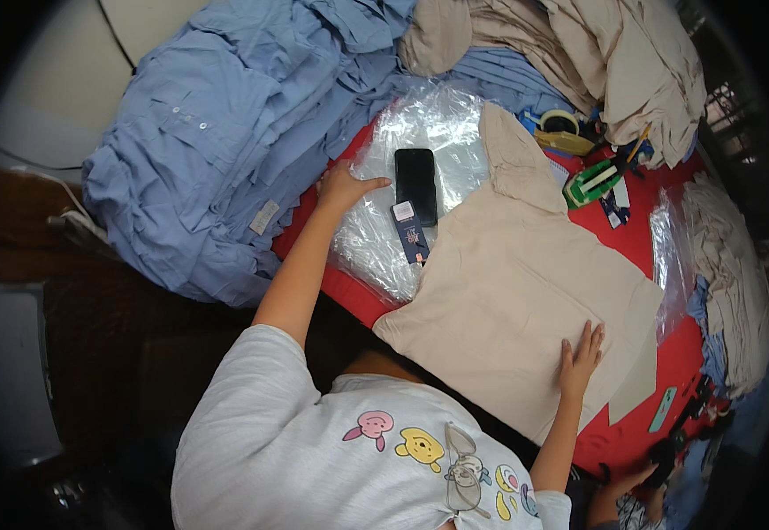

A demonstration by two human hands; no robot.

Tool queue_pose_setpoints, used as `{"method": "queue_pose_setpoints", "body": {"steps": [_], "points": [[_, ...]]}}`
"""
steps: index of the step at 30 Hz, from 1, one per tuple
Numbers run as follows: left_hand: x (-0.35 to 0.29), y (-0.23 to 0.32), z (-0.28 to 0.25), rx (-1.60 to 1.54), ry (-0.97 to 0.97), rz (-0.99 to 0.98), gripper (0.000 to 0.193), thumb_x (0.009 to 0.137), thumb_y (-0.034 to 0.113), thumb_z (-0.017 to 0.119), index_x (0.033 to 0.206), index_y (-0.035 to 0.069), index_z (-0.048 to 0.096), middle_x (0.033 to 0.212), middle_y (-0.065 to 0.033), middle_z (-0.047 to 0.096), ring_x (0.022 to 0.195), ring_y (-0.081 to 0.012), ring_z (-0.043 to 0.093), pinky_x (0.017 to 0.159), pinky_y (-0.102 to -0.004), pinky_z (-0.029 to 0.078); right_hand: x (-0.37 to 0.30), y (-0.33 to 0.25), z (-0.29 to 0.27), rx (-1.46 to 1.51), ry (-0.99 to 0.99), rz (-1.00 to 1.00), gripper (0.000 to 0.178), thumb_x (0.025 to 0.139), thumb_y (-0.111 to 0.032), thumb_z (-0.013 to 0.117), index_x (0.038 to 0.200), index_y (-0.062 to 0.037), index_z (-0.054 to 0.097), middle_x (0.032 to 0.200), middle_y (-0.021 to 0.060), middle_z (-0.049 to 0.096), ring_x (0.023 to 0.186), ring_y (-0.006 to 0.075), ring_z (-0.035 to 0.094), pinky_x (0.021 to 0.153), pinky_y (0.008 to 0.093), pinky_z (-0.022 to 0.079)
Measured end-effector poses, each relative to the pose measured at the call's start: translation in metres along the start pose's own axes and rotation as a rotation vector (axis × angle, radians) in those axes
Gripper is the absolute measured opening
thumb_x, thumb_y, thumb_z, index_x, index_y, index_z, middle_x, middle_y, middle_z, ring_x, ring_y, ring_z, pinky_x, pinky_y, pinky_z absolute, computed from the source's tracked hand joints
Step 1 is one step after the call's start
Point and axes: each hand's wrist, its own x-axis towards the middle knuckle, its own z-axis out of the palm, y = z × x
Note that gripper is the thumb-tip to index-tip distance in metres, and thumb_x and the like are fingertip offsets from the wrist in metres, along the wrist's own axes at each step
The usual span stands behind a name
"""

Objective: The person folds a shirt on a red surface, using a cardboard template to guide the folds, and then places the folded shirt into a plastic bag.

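A beige garment lies spread on the red-covered table, one sleeve pointing away from me. My right hand rests flat on its near right part, fingers spread. At the left edge of a pile of clear plastic bags, my left hand lies with the thumb stretched out toward a black phone; the other fingers are partly hidden. A dark hang tag sits just below the phone, near the garment's edge. Under the garment's right side a pale flat sheet sticks out.
Blue shirts are heaped at the left, beige garments at the far right. Tape rolls and a green tool-like object lie beyond the garment. Another person's hand shows at the lower right, near a pale green strip.
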Motion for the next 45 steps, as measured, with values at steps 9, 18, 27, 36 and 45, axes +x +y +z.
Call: {"method": "queue_pose_setpoints", "body": {"steps": [9, 18, 27, 36, 45], "points": [[0.023, -0.018, 0.027, -0.635, -0.467, 0.094, 0.048, 0.072, 0.005, 0.087, 0.118, -0.002, 0.076, 0.105, -0.0165, 0.079, 0.090, -0.0247, 0.077, 0.084, -0.0377, 0.059, 0.014, -0.024, -0.002, 0.113, 0.013, 0.102, 0.077, 0.100, -0.031, 0.071, 0.168, -0.0176, 0.038, 0.177, 0.0211, 0.023, 0.165, 0.0379, 0.018, 0.130, 0.0570, 0.018], [0.090, -0.109, -0.029, -0.061, -0.033, 0.300, 0.082, 0.074, 0.015, 0.092, 0.143, -0.011, 0.056, 0.132, -0.0295, 0.068, 0.119, -0.0358, 0.069, 0.102, -0.0411, 0.054, 0.020, -0.056, 0.004, 0.009, 0.035, 0.267, 0.082, 0.097, -0.029, 0.074, 0.168, -0.0116, 0.036, 0.175, 0.0222, 0.029, 0.163, 0.0391, 0.025, 0.128, 0.0591, 0.021], [-0.032, -0.014, -0.064, 0.145, 0.249, 0.493, 0.084, 0.080, 0.022, 0.090, 0.151, 0.000, 0.051, 0.150, -0.0259, 0.051, 0.142, -0.0448, 0.047, 0.119, -0.0491, 0.039, 0.018, -0.240, 0.055, 0.005, 0.194, -0.115, 0.086, 0.101, -0.040, 0.069, 0.170, -0.0081, 0.029, 0.178, 0.0216, 0.020, 0.165, 0.0390, 0.019, 0.130, 0.0609, 0.015], [-0.081, -0.002, -0.007, 0.138, 0.298, 0.770, 0.076, 0.082, 0.025, 0.087, 0.147, 0.004, 0.053, 0.144, -0.0204, 0.047, 0.138, -0.0409, 0.044, 0.116, -0.0562, 0.035, 0.016, -0.307, 0.079, 0.097, -0.011, -0.250, 0.079, 0.103, -0.039, 0.067, 0.167, -0.0072, 0.035, 0.177, 0.0207, 0.024, 0.164, 0.0381, 0.020, 0.130, 0.0603, 0.013], [-0.067, -0.007, 0.014, -0.047, 0.198, 0.372, 0.096, 0.077, 0.023, 0.089, 0.155, 0.005, 0.038, 0.167, -0.0277, 0.022, 0.147, -0.0553, 0.035, 0.117, -0.0637, 0.038, -0.059, -0.321, 0.018, 0.729, -0.205, -0.196, 0.061, 0.102, -0.019, 0.072, 0.157, -0.0047, 0.049, 0.161, 0.0229, 0.049, 0.138, 0.0348, 0.057, 0.112, 0.0430, 0.046]]}}
